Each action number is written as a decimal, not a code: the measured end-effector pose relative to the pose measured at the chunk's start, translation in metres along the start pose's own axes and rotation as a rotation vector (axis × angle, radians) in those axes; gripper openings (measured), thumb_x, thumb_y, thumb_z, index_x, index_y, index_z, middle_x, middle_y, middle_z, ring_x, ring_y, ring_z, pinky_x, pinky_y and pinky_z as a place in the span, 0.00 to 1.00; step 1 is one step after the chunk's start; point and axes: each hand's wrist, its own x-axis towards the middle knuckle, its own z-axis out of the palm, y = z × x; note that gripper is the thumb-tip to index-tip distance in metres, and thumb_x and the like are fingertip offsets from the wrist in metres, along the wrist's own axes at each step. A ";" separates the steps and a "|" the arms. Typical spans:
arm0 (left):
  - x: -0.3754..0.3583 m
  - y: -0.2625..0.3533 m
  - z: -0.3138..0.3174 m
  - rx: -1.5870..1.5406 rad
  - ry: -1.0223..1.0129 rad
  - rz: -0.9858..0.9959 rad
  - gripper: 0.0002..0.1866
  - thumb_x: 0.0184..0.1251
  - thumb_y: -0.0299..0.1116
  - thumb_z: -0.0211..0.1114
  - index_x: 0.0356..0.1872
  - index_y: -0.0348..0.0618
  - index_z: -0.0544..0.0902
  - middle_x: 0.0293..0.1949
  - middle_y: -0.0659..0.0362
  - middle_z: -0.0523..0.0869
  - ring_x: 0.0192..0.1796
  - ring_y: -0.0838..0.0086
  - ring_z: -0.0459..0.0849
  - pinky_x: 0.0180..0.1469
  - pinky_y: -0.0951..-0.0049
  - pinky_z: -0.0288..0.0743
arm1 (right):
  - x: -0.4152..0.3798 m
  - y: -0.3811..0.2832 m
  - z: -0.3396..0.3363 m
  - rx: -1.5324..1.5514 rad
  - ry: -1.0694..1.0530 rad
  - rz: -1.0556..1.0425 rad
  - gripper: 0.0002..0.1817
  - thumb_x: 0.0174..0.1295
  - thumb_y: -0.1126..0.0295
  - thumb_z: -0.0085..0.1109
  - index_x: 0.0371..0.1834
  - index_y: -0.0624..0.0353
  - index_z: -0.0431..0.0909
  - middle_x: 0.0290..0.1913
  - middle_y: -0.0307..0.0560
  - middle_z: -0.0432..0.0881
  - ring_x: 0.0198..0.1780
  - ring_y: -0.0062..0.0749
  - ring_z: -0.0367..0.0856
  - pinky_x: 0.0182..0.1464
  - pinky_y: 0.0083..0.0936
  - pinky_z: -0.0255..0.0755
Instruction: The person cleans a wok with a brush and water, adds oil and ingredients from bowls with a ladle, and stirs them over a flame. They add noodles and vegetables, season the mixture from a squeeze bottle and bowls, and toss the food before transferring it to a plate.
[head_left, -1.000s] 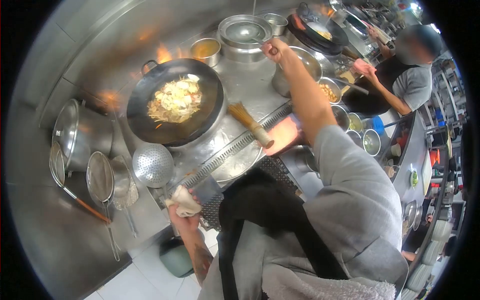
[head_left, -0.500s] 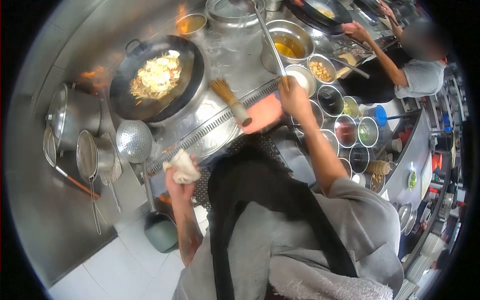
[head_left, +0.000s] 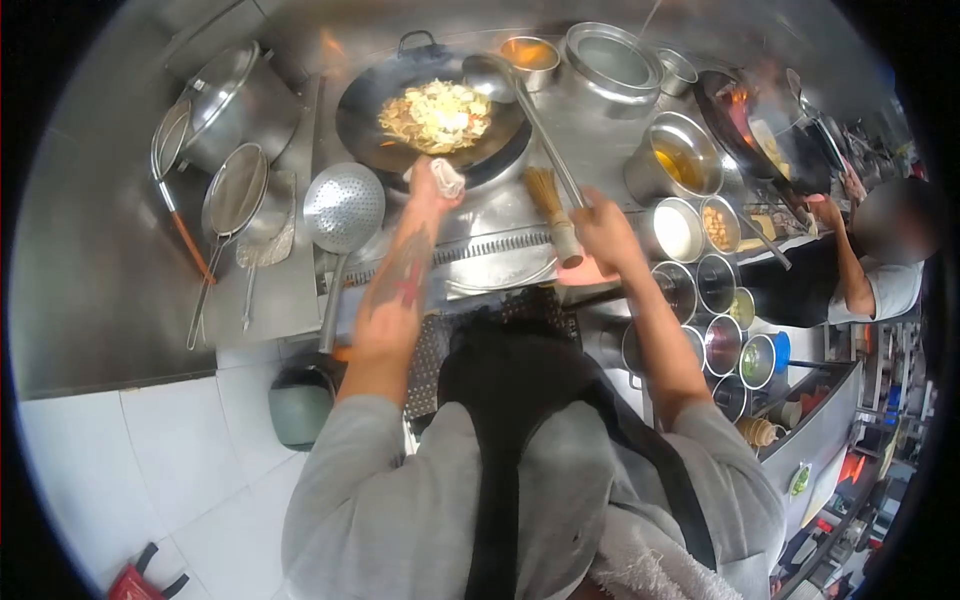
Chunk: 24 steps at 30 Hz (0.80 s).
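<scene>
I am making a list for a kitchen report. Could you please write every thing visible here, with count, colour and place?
wok: 1, black, on the burner, holds pale noodles
ladle: 1, steel, bowl over the wok's right rim
cloth: 1, white, at the wok's near rim
bamboo brush: 1, tan, right of the wok
perforated skimmer: 1, steel, left of the wok
mesh strainers: 2, steel, far left
lidded pot: 1, steel, upper left
seasoning bowls: several, steel, right side
co-worker: 1, grey shirt, far right
left hand: grips the cloth
right hand: holds the ladle handle
</scene>
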 end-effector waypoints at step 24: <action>-0.074 -0.002 -0.024 0.139 -0.119 0.138 0.08 0.77 0.35 0.51 0.45 0.48 0.78 0.35 0.59 0.84 0.32 0.70 0.83 0.27 0.64 0.77 | -0.094 -0.182 -0.101 -1.025 -0.228 -0.372 0.30 0.58 0.79 0.52 0.68 0.53 0.73 0.42 0.61 0.85 0.49 0.55 0.84 0.52 0.46 0.77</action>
